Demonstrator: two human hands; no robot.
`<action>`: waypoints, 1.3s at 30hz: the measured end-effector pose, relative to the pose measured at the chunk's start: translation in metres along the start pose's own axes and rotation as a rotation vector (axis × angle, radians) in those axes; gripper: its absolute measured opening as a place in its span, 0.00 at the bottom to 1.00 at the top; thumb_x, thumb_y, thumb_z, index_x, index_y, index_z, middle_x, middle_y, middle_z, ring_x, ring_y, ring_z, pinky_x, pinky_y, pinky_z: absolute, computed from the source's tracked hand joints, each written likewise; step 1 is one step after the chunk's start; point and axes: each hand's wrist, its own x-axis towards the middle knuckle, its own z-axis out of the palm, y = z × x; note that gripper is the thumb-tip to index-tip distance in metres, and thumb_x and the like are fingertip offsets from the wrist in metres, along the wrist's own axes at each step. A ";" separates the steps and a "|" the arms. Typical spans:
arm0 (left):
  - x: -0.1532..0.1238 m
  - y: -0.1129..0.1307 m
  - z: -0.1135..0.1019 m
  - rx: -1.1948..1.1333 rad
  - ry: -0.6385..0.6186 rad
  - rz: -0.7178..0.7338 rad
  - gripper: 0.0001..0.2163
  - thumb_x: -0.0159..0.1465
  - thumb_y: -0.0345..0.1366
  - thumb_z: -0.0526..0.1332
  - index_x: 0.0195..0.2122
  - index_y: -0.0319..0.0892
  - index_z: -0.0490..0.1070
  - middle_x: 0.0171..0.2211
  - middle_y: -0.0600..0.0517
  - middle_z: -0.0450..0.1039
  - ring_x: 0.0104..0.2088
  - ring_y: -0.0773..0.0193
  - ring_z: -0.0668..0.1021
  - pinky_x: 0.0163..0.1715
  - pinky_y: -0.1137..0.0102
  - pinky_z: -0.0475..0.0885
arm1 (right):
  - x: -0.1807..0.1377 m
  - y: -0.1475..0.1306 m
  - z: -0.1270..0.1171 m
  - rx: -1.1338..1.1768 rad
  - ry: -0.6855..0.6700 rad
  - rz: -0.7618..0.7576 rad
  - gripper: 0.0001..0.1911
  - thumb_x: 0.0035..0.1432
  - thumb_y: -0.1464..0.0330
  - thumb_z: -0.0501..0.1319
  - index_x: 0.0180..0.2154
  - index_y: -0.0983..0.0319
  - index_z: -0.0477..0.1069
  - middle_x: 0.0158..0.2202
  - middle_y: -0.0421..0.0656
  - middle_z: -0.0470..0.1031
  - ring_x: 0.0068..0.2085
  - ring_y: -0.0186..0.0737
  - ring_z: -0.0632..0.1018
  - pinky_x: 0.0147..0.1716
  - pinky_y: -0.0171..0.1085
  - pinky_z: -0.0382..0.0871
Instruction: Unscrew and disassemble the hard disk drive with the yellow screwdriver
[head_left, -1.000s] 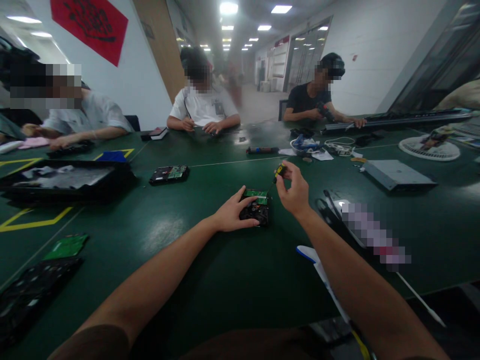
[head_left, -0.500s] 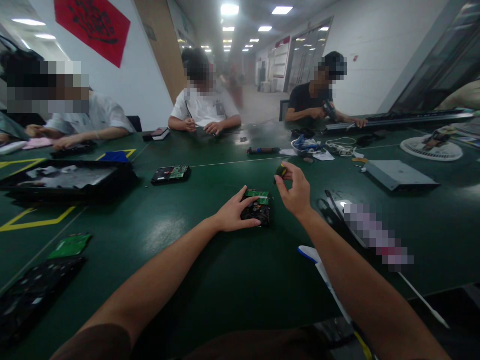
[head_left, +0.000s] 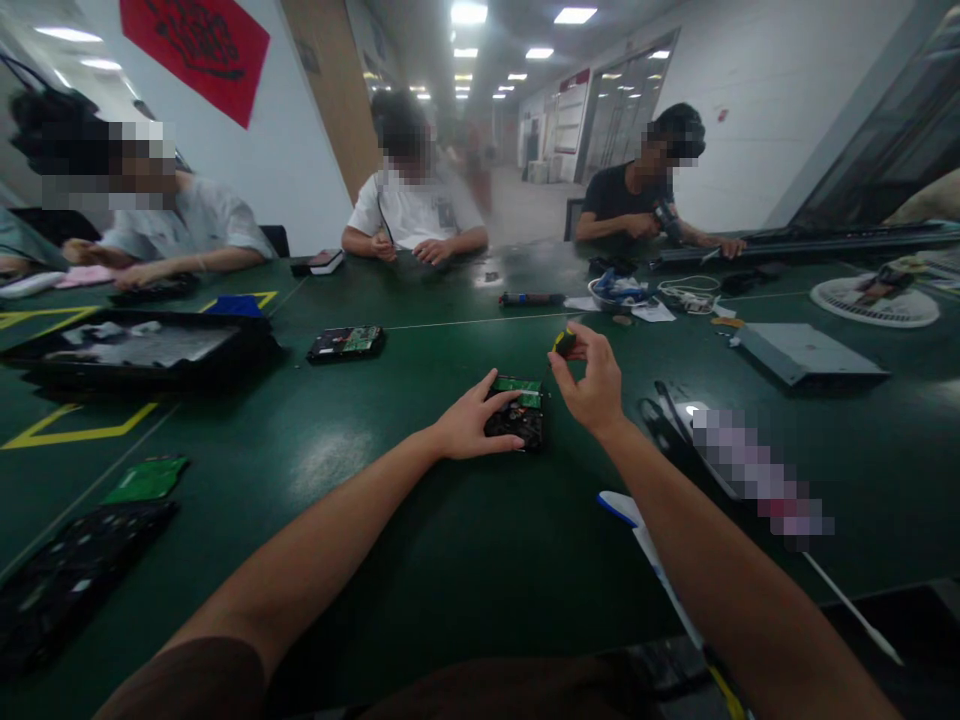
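A black hard drive (head_left: 519, 418) with a green circuit board on top lies on the dark green table (head_left: 420, 500) in front of me. My left hand (head_left: 471, 423) rests on its left side, fingers wrapped over the edge, holding it down. My right hand (head_left: 592, 384) hovers just right of the drive, fingertips pinched on a small yellow-and-black screwdriver (head_left: 563, 344) whose tip points down toward the drive's far right corner.
A second hard drive (head_left: 346, 343) lies farther left, beside a black tray (head_left: 135, 352). A green board (head_left: 147, 480) and black keyboard part (head_left: 67, 575) sit near left. A grey box (head_left: 806, 351) and tools (head_left: 664, 420) lie right. Three other people work across the table.
My right hand has turned the screwdriver slightly and kept it over the drive's corner. The left hand stays on the drive. The view has shifted a little.
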 end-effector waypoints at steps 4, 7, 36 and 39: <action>0.000 0.000 -0.001 -0.004 -0.007 -0.009 0.45 0.60 0.68 0.62 0.73 0.49 0.57 0.78 0.41 0.30 0.74 0.32 0.50 0.70 0.45 0.55 | -0.001 0.001 0.002 0.016 -0.015 0.006 0.26 0.69 0.65 0.59 0.66 0.56 0.60 0.55 0.51 0.75 0.47 0.48 0.81 0.48 0.51 0.81; -0.001 0.001 -0.001 -0.006 -0.010 -0.016 0.45 0.60 0.68 0.62 0.73 0.50 0.56 0.78 0.41 0.30 0.74 0.31 0.50 0.69 0.44 0.56 | -0.001 0.001 0.001 0.001 -0.004 -0.002 0.25 0.68 0.63 0.61 0.64 0.56 0.63 0.55 0.51 0.74 0.47 0.49 0.80 0.46 0.51 0.82; 0.000 -0.001 0.000 0.000 -0.001 -0.002 0.46 0.60 0.69 0.62 0.73 0.49 0.56 0.78 0.40 0.31 0.74 0.33 0.49 0.70 0.45 0.55 | -0.003 -0.002 0.004 -0.011 -0.050 0.000 0.28 0.68 0.63 0.61 0.66 0.52 0.60 0.55 0.50 0.76 0.44 0.48 0.82 0.48 0.53 0.81; -0.001 0.000 -0.001 -0.002 -0.011 -0.005 0.46 0.60 0.68 0.62 0.73 0.49 0.56 0.78 0.41 0.30 0.74 0.32 0.49 0.70 0.45 0.55 | -0.003 0.000 0.005 0.025 -0.037 0.037 0.28 0.69 0.64 0.59 0.67 0.54 0.58 0.57 0.51 0.75 0.44 0.47 0.82 0.49 0.52 0.81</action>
